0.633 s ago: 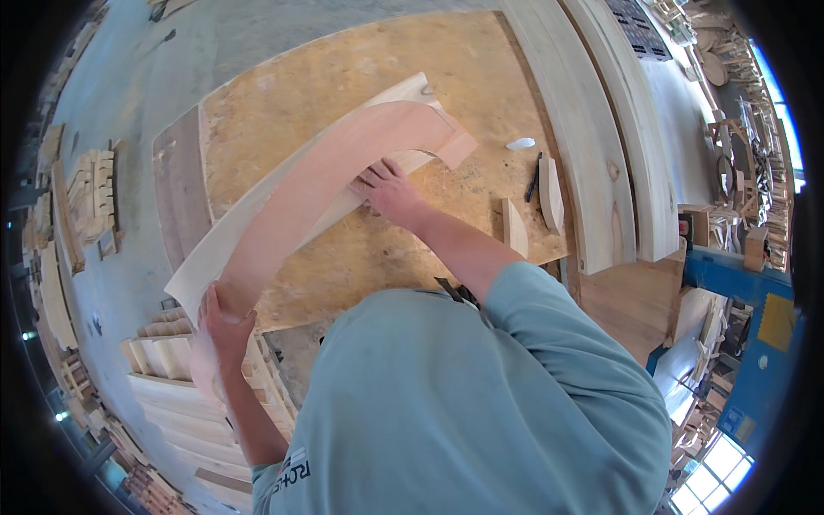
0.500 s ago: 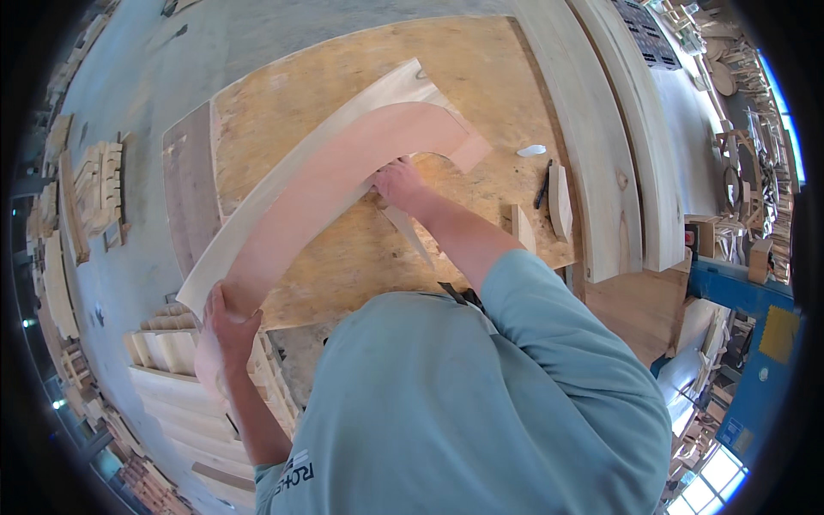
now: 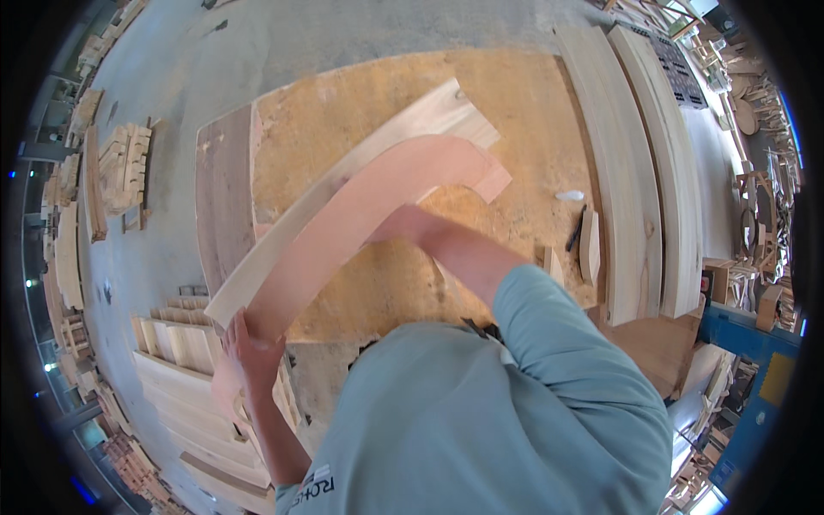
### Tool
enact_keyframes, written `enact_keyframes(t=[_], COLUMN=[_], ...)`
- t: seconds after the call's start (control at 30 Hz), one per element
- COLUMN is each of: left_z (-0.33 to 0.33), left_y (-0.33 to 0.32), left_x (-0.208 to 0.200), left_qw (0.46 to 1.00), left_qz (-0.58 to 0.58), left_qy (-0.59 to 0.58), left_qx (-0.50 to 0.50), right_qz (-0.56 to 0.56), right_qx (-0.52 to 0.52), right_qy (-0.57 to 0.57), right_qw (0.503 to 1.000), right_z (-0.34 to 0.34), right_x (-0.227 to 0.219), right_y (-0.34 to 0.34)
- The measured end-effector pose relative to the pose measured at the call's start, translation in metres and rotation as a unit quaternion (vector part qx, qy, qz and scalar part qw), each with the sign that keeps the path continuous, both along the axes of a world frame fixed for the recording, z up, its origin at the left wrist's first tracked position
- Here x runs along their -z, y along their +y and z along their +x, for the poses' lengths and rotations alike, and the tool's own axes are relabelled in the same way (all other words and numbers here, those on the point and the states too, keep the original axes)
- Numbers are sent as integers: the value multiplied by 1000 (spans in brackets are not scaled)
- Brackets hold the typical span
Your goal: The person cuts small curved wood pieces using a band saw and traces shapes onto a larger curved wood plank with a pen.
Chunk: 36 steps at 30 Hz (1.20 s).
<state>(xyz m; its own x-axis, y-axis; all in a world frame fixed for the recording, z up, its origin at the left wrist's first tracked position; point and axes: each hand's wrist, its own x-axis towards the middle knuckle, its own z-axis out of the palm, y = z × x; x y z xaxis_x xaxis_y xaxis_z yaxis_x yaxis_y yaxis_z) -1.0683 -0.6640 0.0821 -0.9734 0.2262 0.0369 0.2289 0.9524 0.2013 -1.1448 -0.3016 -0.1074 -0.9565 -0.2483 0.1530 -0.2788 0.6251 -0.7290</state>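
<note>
A pinkish curved template [image 3: 369, 193] with a hooked far end overlaps a pale wooden board [image 3: 343, 178] above the workbench. My left hand [image 3: 251, 354] is closed on the template's near left part, close to the board's lower end. The template's tail continues down past that hand, beyond the bench edge. My right hand [image 3: 390, 225] reaches in at the template's inner curve. Its fingers are mostly hidden beneath the template and blurred, so its grip does not show.
The plywood bench top [image 3: 515, 94] has a brown board [image 3: 225, 197] at its left. At its right lie a dark pen-like tool [image 3: 576, 227], a white object [image 3: 569, 196] and small wood offcuts [image 3: 589, 249]. Long planks [image 3: 614, 172] flank the right side. Shaped wood pieces [image 3: 184, 378] are stacked lower left.
My right hand has slid farther beneath the template, so its fingers have gone from sight. My left hand keeps its hold. The whole view has shifted, with the scene lower and farther right.
</note>
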Motion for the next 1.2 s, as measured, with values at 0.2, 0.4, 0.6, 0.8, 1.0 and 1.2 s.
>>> enact_keyframes(t=[0.2, 0.4, 0.6, 0.8, 1.0, 1.2], left_z=[4, -12, -29, -38, -27, -38], left_y=[-3, -7, 1, 25, 13, -7], left_x=[-18, -6, 2, -7, 1, 2], left_qw=[997, 991, 987, 985, 986, 983], left_qz=[23, 50, 57, 38, -68, -61], left_qy=[-24, -64, -96, -136, -118, -140], left_qx=[-64, -106, -114, -99, -98, -99], right_qz=[-123, 27, -39, -218, 256, 132], right_qx=[93, 153, 138, 86, 159, 219], right_qy=[-24, 103, -38, 23, -7, 99], right_qw=[988, 982, 989, 972, 954, 962], right_z=[-52, -101, -97, -132, -134, -112], right_x=[-48, 16, -35, 71, -15, -10], right_y=[-37, -33, 12, 125, 153, 216])
